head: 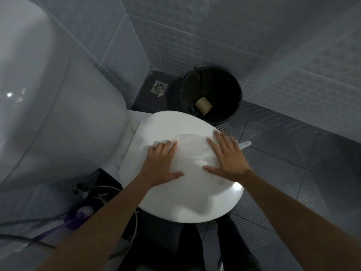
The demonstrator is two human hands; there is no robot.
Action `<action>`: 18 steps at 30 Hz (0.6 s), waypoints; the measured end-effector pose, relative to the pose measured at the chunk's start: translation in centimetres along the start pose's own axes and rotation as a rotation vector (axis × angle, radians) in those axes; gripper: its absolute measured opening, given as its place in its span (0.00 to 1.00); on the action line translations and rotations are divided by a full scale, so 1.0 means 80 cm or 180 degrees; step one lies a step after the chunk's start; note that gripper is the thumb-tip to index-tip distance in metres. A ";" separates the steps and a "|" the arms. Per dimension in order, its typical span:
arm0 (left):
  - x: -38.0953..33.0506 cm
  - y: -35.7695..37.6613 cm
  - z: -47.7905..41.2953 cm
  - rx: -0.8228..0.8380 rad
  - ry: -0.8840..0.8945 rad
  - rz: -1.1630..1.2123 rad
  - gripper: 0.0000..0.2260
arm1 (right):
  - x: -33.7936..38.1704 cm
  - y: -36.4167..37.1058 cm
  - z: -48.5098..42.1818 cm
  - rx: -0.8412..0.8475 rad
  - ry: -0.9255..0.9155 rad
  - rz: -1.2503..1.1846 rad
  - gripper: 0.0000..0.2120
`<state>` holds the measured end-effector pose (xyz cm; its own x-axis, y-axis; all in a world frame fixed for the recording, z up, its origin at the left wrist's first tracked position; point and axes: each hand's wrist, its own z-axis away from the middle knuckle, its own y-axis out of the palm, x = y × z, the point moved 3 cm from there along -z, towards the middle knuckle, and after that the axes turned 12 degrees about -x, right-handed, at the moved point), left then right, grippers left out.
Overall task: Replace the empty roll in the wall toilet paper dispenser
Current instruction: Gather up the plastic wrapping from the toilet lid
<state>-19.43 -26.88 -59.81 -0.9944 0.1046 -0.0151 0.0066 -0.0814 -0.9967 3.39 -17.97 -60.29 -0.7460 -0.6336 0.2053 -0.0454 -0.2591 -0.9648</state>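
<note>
Pressing down on a pale white bundle that lies on the closed toilet lid, I have my left hand laid along its left side and my right hand flat on its right side. Both hands have the fingers fairly straight and the thumbs spread toward the lid's near edge; neither pinches anything.

The bundle sits toward the lid's far right edge, and a wisp of it hangs past that edge. I take it for the fresh paper, though it is too washed out to tell whether it is wrapped or loose. Its long axis seems to run across the lid, left edge to right edge, with no clear end to point.

The empty cardboard core already lies on its side in the black bin beyond the lid's far edge, its axis slanting toward the lid. So the old roll looks dealt with, and I judge this step to be readying the new paper.

Next I would need to close my fingers round the bundle, lift it and turn toward the dispenser, which is out of view.
</note>
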 end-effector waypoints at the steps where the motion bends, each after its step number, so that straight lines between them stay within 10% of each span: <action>1: 0.001 0.002 -0.001 -0.0044 0.0008 -0.0052 0.40 | 0.001 -0.001 -0.001 -0.0015 -0.0011 0.0030 0.36; 6: 0.009 -0.002 -0.022 -0.0558 -0.0198 -0.0001 0.12 | -0.002 -0.008 -0.020 -0.0380 0.0381 -0.0557 0.19; 13: -0.009 -0.042 -0.083 -0.0250 -0.2197 0.1969 0.17 | 0.003 -0.039 -0.040 -0.1176 0.1942 -0.2352 0.16; 18: -0.037 -0.055 -0.097 -0.0803 -0.2209 0.2072 0.20 | 0.019 -0.048 -0.051 -0.1089 0.3001 -0.4703 0.12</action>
<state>-15.73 -19.10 -55.98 -0.6292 -0.4973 -0.5973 0.5171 0.3058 -0.7994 -0.28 -14.95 -56.99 -0.0467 0.5840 0.8104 -0.9936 0.0562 -0.0977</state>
